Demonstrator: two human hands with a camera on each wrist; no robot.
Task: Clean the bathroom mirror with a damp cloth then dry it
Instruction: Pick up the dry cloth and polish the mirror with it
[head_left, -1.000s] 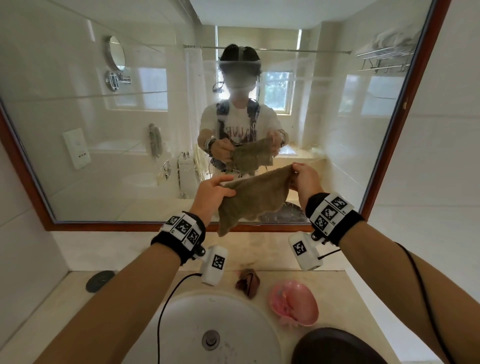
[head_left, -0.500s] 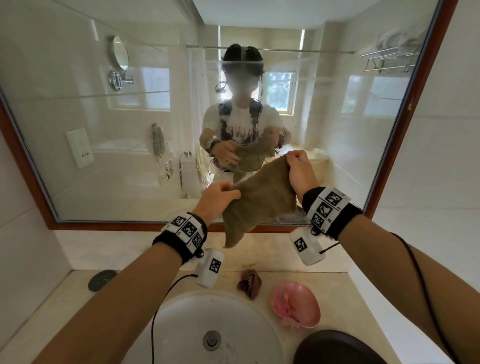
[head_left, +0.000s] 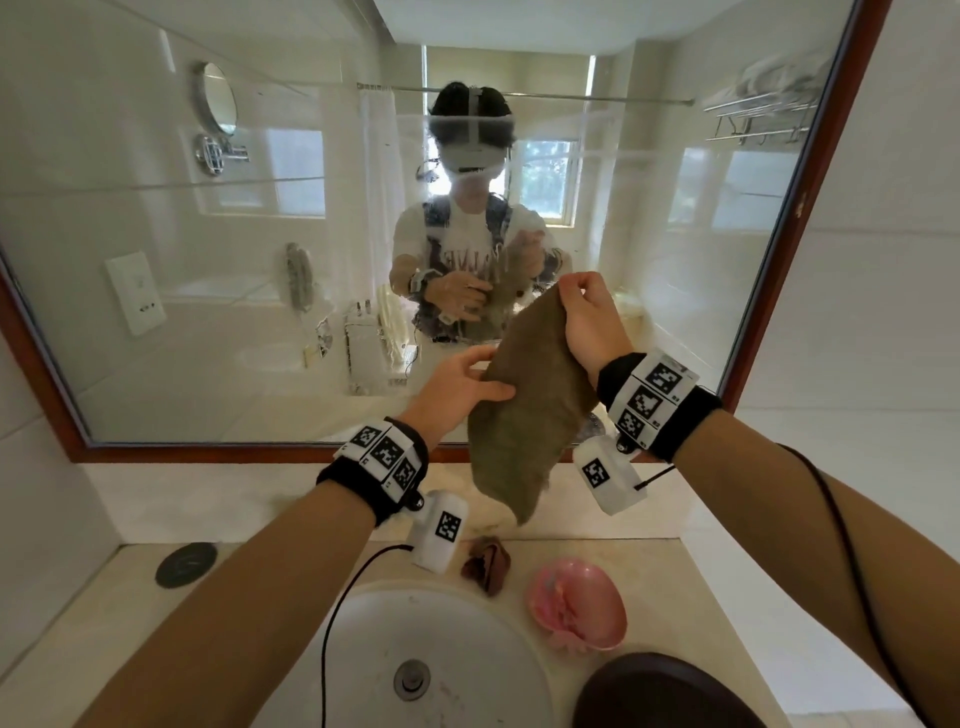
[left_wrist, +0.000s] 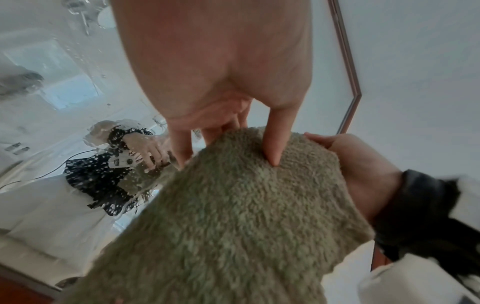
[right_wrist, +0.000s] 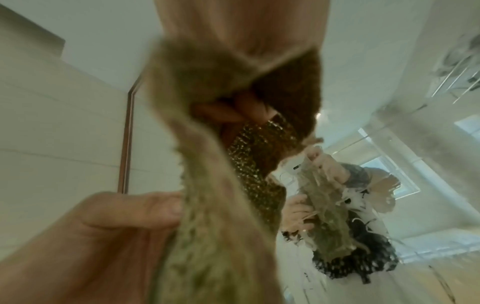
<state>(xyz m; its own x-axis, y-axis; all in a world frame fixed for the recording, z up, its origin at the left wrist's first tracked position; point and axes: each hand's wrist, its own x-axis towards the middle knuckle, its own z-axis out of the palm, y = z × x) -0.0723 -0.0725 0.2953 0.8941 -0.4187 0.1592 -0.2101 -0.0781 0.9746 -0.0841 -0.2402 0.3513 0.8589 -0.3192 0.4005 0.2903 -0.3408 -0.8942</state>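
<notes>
An olive-brown terry cloth (head_left: 524, 415) hangs in front of the wood-framed mirror (head_left: 208, 322), just above the counter. My right hand (head_left: 574, 293) pinches its top corner and holds it high. Lower down, my left hand (head_left: 480, 376) pinches the cloth's left edge, thumb in front and fingers behind. In the left wrist view the thumb (left_wrist: 275, 152) presses into the cloth (left_wrist: 233, 216). The right wrist view shows curled fingers (right_wrist: 233, 111) bunching the cloth (right_wrist: 207, 226). Water drops and streaks cover the glass (left_wrist: 64, 102) around the middle of the mirror.
Below the hands is a white sink basin (head_left: 363, 618) set in a beige counter. A pink soap dish (head_left: 576, 603) and a small dark brown wad (head_left: 485, 569) lie behind the basin. A black disc (head_left: 186, 564) sits at left, a dark round object (head_left: 660, 696) at lower right.
My right hand has lifted its corner up toward the mirror. The cloth has gone from stretched sideways to hanging almost vertical. My left hand keeps its hold lower on the edge.
</notes>
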